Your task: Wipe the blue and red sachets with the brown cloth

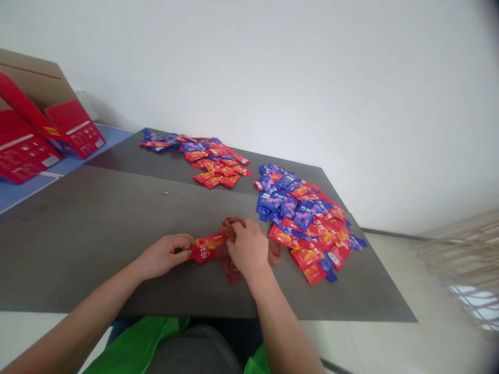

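Observation:
Between finger and thumb, my left hand point(166, 254) pinches the left end of a red packet point(206, 248) with an orange fruit print. The packet's right end meets a small heap of reddish-brown bands point(233, 274), which look blurred and lie on the dark grey table point(171, 293). Over that heap bends my right hand point(247, 246), its fingers curled down and together. What those fingers hold is hidden. Close by on the right spreads a large pile of red and purple packets point(307, 218).
A second pile of red and purple packets point(210, 158) lies toward the table's back edge. Red cartons point(78, 130) stand on a blue surface point(111, 136) at the left. A white wall rises behind, and a slatted wooden rack point(468, 254) is at the far right.

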`<state>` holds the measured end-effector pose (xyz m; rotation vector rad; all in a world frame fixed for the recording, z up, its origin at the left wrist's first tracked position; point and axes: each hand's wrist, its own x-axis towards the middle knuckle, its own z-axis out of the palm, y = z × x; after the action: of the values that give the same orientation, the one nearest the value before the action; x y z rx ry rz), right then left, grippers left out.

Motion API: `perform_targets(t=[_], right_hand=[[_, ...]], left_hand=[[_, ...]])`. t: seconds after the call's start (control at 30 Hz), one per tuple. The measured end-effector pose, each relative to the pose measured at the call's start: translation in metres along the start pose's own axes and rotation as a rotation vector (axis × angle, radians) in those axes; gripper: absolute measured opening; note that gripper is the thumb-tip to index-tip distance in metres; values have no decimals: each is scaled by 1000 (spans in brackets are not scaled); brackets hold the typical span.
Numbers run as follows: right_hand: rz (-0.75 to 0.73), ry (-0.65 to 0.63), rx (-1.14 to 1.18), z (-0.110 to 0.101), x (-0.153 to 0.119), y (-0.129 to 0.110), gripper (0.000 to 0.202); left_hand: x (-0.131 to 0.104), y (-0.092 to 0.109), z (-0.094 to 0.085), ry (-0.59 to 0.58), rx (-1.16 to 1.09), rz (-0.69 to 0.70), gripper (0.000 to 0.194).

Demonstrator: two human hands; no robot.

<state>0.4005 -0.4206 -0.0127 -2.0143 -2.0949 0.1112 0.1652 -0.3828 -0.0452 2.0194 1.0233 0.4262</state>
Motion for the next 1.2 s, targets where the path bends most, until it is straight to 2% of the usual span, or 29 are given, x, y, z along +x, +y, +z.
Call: perform_targets(t=[0.07, 0.13, 0.2, 0.3, 0.37, 0.43, 0.5, 0.57, 0.6, 0.67, 0.77, 0.83, 0.9, 0.97, 1.03, 1.07, 1.13, 1.2], right_hand=[[-160, 6, 70, 5, -8, -20, 21], [-212, -43, 106, 12, -12, -29, 20], [-95, -96, 92, 16, -7, -17, 20], [137, -142, 21, 9, 6, 15, 20], [170, -122, -11, 0, 9, 21, 20], [74, -48, 7, -3, 3, 6, 20], [-98, 9, 68, 2, -7, -20, 20], [-205, -16, 119, 11, -13, -36, 19], [-203, -37, 132, 15, -13, -36, 19], [-88, -80, 119, 19, -8, -20, 19], [143, -123, 39, 12, 5, 17, 20], [190, -100, 3, 2, 8, 24, 20], [111, -27, 25, -4, 3, 9, 19], [-46, 35, 94, -2, -5, -19, 19], [-175, 16, 142, 5, -11, -40, 18], [-194, -9, 153, 9, -12, -43, 17], [-123, -50, 143, 16, -9, -32, 16], [28, -54, 103, 17, -1, -7, 16]], left_hand=[[1, -1, 0, -13, -11, 8, 29], [2, -1, 0, -20, -9, 3, 28], [2, -1, 1, -14, 3, -8, 29], [0, -1, 0, -1, 7, -21, 34], [-1, -2, -1, 2, 1, -29, 34], [-1, -2, -2, -2, -10, -29, 31], [0, -1, -2, -22, -36, -19, 27], [1, 0, -1, -36, -44, -9, 25], [2, 1, -1, -33, -34, -11, 25], [2, 3, 0, -8, 1, -26, 28], [1, 2, 0, 13, 20, -50, 32], [0, 0, -2, 9, 9, -51, 30], [0, -2, -3, -3, -10, -49, 27], [0, -3, -3, -16, -47, -36, 24], [1, -3, -2, -21, -67, -13, 23], [1, -3, -1, -11, -60, -6, 23], [0, -4, 2, 23, -16, -3, 25], [0, -5, 3, 54, 24, -7, 27]])
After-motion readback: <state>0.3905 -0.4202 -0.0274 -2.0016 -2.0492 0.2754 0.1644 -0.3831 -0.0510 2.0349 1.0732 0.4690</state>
